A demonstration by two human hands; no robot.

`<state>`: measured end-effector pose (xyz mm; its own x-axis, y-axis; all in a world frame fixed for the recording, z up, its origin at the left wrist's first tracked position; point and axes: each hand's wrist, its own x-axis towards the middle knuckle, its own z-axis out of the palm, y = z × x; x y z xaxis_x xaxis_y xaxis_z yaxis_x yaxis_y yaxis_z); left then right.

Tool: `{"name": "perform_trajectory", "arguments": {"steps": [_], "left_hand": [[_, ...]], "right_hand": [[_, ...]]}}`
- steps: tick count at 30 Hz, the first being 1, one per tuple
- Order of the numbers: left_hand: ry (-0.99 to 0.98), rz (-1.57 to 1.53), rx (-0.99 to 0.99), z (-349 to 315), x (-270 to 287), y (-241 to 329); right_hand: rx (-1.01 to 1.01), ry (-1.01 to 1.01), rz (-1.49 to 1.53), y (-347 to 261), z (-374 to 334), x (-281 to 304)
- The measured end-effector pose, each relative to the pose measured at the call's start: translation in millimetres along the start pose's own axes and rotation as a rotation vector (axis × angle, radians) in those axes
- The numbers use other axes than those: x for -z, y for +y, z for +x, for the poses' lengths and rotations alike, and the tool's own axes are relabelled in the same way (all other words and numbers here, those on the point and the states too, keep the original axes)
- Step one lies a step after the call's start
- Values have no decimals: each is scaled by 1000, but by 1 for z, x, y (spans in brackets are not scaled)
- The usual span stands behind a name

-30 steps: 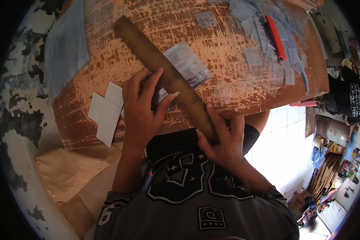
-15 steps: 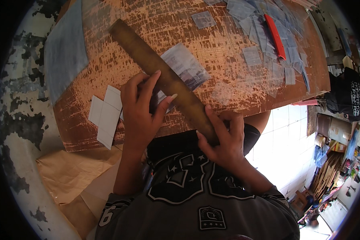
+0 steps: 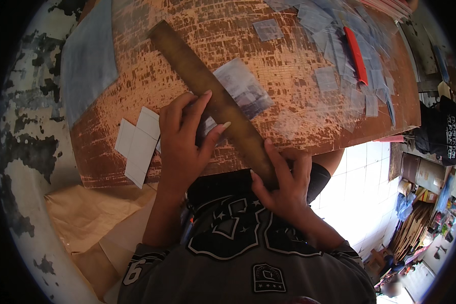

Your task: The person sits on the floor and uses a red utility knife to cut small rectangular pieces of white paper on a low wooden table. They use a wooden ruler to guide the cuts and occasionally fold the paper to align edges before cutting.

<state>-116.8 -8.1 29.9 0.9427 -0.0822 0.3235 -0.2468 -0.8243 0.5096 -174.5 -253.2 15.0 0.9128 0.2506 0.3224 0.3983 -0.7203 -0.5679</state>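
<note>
A long, flat, brownish-yellow strip like a straightedge (image 3: 223, 107) lies slantwise over the worn table, from far left to the near edge. My left hand (image 3: 185, 134) grips it near the middle, with thumb and fingertips on its left edge and face. At its near end my right hand (image 3: 289, 185) is closed around it, thumb on one side and fingers on the other. Beneath the strip is a greyish see-through plastic sheet (image 3: 245, 88), partly covered by the strip and my left hand. White cut card pieces (image 3: 139, 147) lie left of my left hand.
A larger plastic sheet (image 3: 88, 63) covers the table's left side. Several small clear plastic pieces (image 3: 327, 79) are heaped at the far right, with a red cutter-like tool (image 3: 355, 55) on them. Brown paper (image 3: 96, 213) lies below the table's left edge. A peeling wall (image 3: 28, 152) stands left.
The whole view has shifted slightly, the table appearing a little further right. Both hands keep their hold on the strip, which has not clearly moved over the sheet.
</note>
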Motion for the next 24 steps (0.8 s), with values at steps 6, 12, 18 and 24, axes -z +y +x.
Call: {"name": "perform_trajectory", "arguments": {"steps": [6,12,18,24], "left_hand": [[9,2,-15,0,-1,-1],[12,13,-32,0,-2,-2],[-5,8,-9,0,-1,0],[-14,2,3,0,-1,1]], "right_hand": [[-3,-6,-3,-1,0,1],[-4,-7,-7,-1,0,1],[-5,8,1,-2,1,0],[-2,15,-14,-2,0,-1]]}}
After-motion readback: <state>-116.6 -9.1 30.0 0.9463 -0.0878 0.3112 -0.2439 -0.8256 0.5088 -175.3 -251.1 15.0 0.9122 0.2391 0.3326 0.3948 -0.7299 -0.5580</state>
